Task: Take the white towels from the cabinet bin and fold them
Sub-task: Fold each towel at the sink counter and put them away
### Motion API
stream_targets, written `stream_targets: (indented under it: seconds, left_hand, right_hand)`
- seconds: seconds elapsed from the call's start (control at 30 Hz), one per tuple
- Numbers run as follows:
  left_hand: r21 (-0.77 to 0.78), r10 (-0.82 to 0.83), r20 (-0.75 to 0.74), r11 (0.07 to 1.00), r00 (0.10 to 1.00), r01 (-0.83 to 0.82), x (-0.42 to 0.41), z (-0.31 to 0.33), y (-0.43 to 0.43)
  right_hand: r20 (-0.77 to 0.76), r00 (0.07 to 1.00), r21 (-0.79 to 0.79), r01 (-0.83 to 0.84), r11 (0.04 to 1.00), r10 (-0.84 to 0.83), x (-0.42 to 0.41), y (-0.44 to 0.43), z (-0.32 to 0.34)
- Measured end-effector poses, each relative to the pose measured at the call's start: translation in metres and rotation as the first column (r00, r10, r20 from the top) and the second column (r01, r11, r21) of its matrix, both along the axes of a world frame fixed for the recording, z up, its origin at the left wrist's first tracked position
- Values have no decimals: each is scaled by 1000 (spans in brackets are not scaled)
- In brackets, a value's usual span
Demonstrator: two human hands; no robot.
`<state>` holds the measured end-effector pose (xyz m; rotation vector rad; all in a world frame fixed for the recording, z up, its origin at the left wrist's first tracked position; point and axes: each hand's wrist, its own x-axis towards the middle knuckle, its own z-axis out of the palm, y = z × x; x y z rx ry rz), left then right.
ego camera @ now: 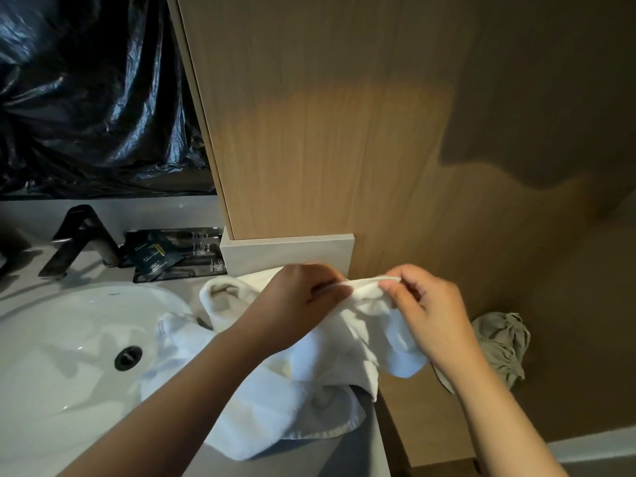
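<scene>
In the head view, the white towel (373, 321) sits just below the centre of the frame, raised above the counter (361, 452), and its top hem runs straight between the two hands. The left hand (303, 297) comes in from the lower left, its fingers curled down over the hem's left end and pinching it. The right hand (430, 315) comes in from the lower right, thumb and forefinger closed on the hem's right end, the other fingers bent loosely behind the cloth. The rest of the towel hangs in folds under both hands and touches a crumpled heap of white towels (275, 414) on the counter edge, beside the sink basin (62, 356) at lower left. A rolled towel (220, 296) lies just behind the left hand. A dark faucet (82, 235) and black sachets (172, 253) stand at middle left, with the wood cabinet panel (344, 115) above.
</scene>
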<state>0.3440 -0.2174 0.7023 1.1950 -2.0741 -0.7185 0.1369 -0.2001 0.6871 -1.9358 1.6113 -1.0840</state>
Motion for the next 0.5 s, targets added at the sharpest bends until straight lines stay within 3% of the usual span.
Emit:
stream_targets:
  seconds: [0.13, 0.2, 0.33, 0.5]
  left_hand:
    - [97, 44, 43, 994, 998, -48, 35, -11, 6]
    - [75, 104, 35, 991, 994, -107, 47, -14, 7]
    - [-32, 191, 10, 981, 982, -191, 39, -10, 4]
    - [-154, 89, 5, 984, 996, -87, 26, -2, 1]
  right_hand:
    - [27, 971, -44, 238, 970, -237, -23, -7, 7]
    - [-12, 966, -13, 257, 966, -258, -23, -6, 9]
    - [19, 994, 40, 109, 993, -110, 11, 9, 15]
    - [-7, 983, 171, -181, 968, 185, 47, 14, 15]
